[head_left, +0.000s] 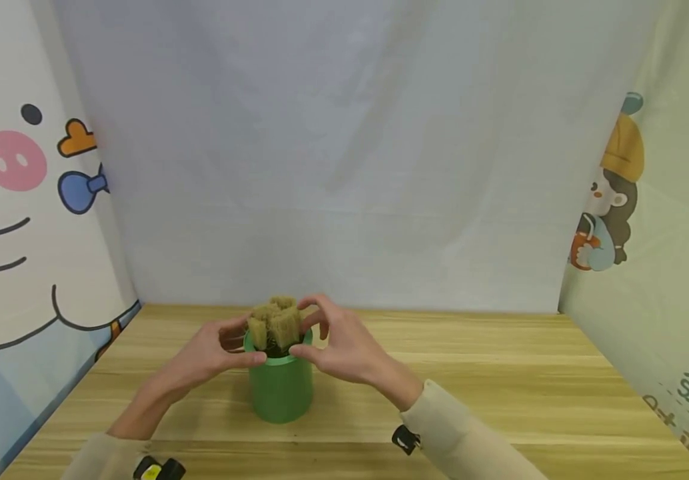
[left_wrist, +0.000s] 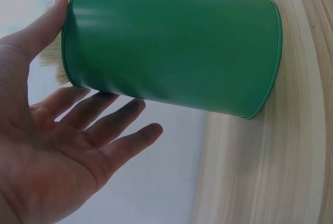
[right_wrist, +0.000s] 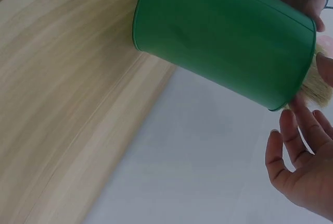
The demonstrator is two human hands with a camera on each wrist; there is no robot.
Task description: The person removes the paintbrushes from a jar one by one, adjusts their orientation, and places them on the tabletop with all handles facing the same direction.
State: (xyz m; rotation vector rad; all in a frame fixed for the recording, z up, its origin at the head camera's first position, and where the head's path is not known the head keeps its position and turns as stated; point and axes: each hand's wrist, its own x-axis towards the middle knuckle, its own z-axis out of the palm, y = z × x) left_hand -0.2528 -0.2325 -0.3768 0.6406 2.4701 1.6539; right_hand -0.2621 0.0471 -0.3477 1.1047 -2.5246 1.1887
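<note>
position: the green container (head_left: pixel 281 393) stands upright on the wooden table (head_left: pixel 500 373); the tan bristle bundles (head_left: pixel 285 325) sit in it and rise above its rim.

grip state: the left hand (head_left: pixel 215 350) touches the container, thumb at the near rim, the other fingers spread and loosely straight along the side, not closed round it. the right hand (head_left: pixel 344 343) has its thumb at the rim and its fingers loosely bent beside the bundles; whether it pinches one cannot be told.

handling (estimated): the container is probably light, with a stiff, smooth wall that may slip under dry fingers; hold it by opposite sides below the rim. the bristles look dry and springy, likely to splay or shed if squeezed at the tips. grasp a bundle low, near the dark material at its base, with even, moderate pressure.
</note>
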